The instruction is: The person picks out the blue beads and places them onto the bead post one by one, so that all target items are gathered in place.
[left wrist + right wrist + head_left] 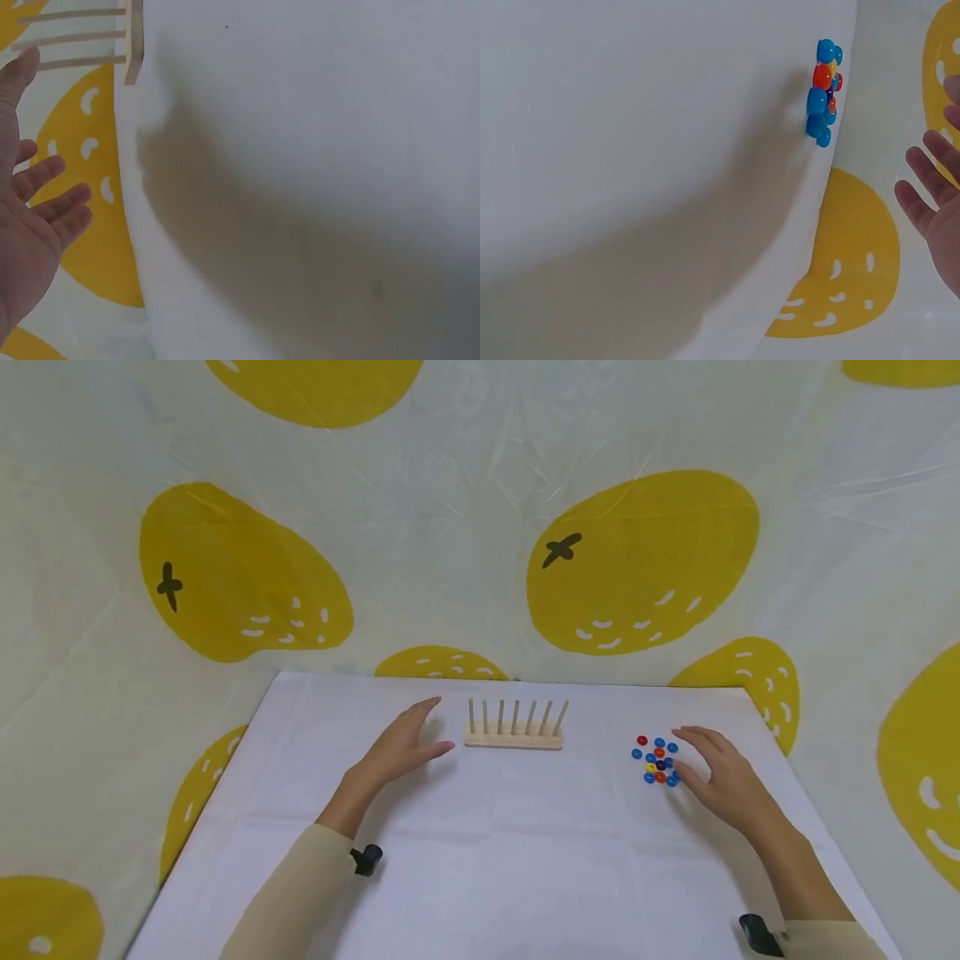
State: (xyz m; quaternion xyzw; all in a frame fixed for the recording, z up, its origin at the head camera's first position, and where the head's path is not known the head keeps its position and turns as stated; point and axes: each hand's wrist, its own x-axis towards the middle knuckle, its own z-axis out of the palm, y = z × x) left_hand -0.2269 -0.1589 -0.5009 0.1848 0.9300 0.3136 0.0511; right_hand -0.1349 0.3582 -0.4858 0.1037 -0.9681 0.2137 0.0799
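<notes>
A wooden rack (513,740) with several upright pegs stands toward the back of the white table. Just left of it my left hand (401,746) hovers with fingers extended and thumb apart, holding nothing. In the left wrist view the thumb of that left hand (30,217) overlaps the tips of the rack's pegs (82,62). On the right lies a loose cluster of beads (660,766), blue, red, orange, yellow and dark. My right hand (723,781) is over the cluster's right edge, its fingers spread and empty. The right wrist view shows the beads (817,101) beyond the fingers (930,176).
A white cloth covers the table (525,860). Behind it hangs a pale curtain (450,568) printed with large yellow fruit. Black wrist devices (367,860) sit at both sleeves.
</notes>
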